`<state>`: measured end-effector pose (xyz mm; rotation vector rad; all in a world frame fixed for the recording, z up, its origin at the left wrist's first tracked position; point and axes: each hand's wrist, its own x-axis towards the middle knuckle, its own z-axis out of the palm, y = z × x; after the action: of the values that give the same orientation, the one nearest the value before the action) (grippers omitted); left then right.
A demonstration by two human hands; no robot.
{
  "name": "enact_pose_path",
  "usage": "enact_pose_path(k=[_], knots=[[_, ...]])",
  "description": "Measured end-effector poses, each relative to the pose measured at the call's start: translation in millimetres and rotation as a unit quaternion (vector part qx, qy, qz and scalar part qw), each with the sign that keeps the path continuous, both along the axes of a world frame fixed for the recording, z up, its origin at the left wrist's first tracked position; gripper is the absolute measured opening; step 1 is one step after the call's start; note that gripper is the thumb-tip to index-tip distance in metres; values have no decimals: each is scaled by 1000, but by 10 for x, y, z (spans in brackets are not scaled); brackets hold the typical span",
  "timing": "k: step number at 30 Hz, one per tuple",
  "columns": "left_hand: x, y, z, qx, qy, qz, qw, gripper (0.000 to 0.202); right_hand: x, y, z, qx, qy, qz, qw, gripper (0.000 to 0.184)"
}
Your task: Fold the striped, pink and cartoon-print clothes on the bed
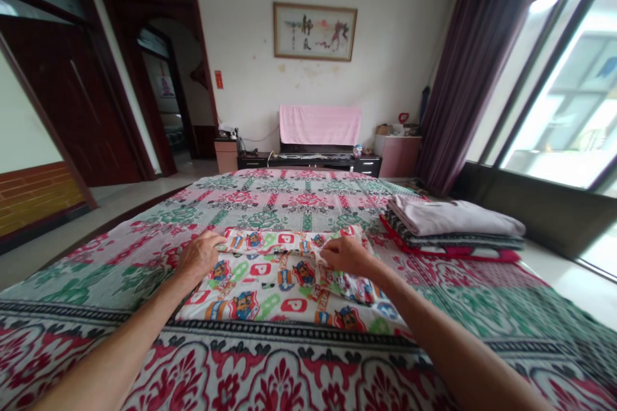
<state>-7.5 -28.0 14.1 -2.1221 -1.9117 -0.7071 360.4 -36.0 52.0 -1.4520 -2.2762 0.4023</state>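
A white garment (270, 289) with a bright cartoon-dog print lies spread on the bed in front of me, its far part folded over in a band. Which kind of garment it is, I cannot make out. At the left end of this band, my left hand (201, 253) has its fingers closed on the fabric edge. My right hand (349, 255) pinches the cloth near the band's right side, with its fingertips bent down into the fabric. A bunched part of the garment lies below the right hand.
A stack of folded cloths (453, 228) sits on the right of the bed. Under everything is a patterned bedspread (270, 199) in red, green and white. Beyond the bed, a pink cloth (321, 125) hangs over something on a low black cabinet (366, 166).
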Motion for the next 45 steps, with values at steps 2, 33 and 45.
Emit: enact_pose_path(k=[2, 33, 45], knots=[[27, -9, 23, 28, -8, -9, 1000, 42, 152, 72, 41, 37, 25, -59, 997, 26], [28, 244, -406, 7, 30, -110, 993, 46, 962, 751, -288, 30, 197, -246, 949, 21], [0, 264, -393, 3, 29, -126, 992, 49, 978, 736, -386, 123, 111, -239, 957, 27]])
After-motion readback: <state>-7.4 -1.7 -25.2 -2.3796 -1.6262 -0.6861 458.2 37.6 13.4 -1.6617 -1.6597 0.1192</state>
